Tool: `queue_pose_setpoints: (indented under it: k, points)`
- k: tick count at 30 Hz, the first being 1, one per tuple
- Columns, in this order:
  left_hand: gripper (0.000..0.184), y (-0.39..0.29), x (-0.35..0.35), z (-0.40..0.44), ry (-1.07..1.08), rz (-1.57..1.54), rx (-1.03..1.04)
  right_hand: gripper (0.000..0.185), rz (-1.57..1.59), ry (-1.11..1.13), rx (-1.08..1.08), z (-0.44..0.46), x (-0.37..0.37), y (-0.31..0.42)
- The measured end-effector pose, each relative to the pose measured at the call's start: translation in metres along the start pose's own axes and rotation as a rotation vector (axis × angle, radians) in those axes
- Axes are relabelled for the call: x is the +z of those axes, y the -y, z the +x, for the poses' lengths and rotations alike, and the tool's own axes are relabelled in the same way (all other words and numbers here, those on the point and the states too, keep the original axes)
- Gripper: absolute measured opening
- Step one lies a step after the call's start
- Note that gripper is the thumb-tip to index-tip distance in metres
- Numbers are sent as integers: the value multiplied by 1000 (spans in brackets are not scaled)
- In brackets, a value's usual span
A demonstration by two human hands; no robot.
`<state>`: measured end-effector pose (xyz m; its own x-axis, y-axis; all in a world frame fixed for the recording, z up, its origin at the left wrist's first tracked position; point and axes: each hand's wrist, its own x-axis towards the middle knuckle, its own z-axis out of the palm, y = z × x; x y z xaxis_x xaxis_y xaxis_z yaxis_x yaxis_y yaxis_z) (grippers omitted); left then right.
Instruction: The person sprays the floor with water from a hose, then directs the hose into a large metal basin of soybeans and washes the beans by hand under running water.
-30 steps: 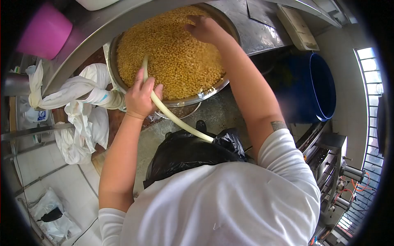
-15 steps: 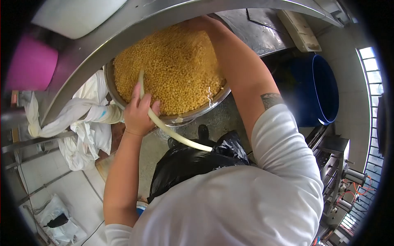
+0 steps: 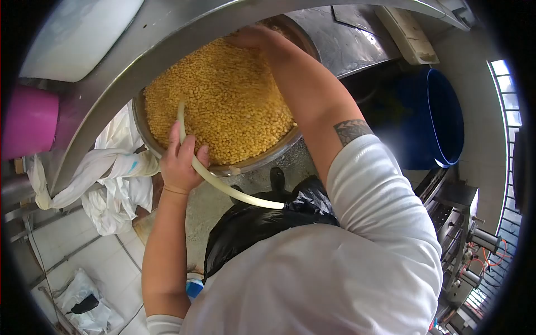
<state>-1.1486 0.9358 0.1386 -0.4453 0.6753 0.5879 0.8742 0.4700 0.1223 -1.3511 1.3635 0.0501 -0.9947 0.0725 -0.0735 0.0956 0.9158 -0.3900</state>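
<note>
Nearest, a white shirt [image 3: 318,273] fills the lower part of the view, and beyond its hem lies a black plastic covering [image 3: 245,234] over the person's front. From this covering a pale hose [image 3: 237,194] curves up to the left hand [image 3: 181,167]. The left fingers are bent around the hose, gripping it near its upper end; the index finger lies along the left side of the hose, and the hose's end projects past the fingertips, over the yellow beans [image 3: 223,106]. Whether that end dips into them is hard to tell.

Filling a wide metal basin [image 3: 259,162], the beans lie directly beyond the left fingers, which are near the basin's close rim. Farther across, the right arm reaches over the basin, with the right hand [image 3: 248,38] at the far side of the beans. Its fingers are largely hidden by the edge of a metal shelf [image 3: 131,72], so I cannot tell whether they are open or closed, or how deep they sit.

Left of the basin hang white cloths [image 3: 120,164]; a pink bucket [image 3: 30,120] and a white container [image 3: 84,39] stand by the shelf. Off to the right is a blue barrel [image 3: 413,120], and farther off, a barred window [image 3: 509,103].
</note>
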Motion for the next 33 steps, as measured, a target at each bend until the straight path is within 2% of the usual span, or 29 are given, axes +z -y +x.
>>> queue_pose_setpoints:
  k: [3,6,8,11,15,19,33]
  points:
    - [38,-2,0,2,2,-2,3,88,-32,2,133,-26,-20,23]
    - [39,-2,0,2,3,1,1,95,36,135,288,-39,-34,42]
    - [39,-2,-1,0,3,2,-5,87,81,219,283,-44,-39,43]
    - [40,-2,-1,0,9,-2,-21,78,78,199,301,14,29,-21]
    - [38,-2,-1,-1,5,-16,-31,67,17,270,239,-36,-25,34]
    - [38,-2,-1,0,-6,-12,-24,67,131,315,234,-31,-16,24]
    - [38,0,0,1,-47,-64,-22,67,441,385,466,-42,-9,12]
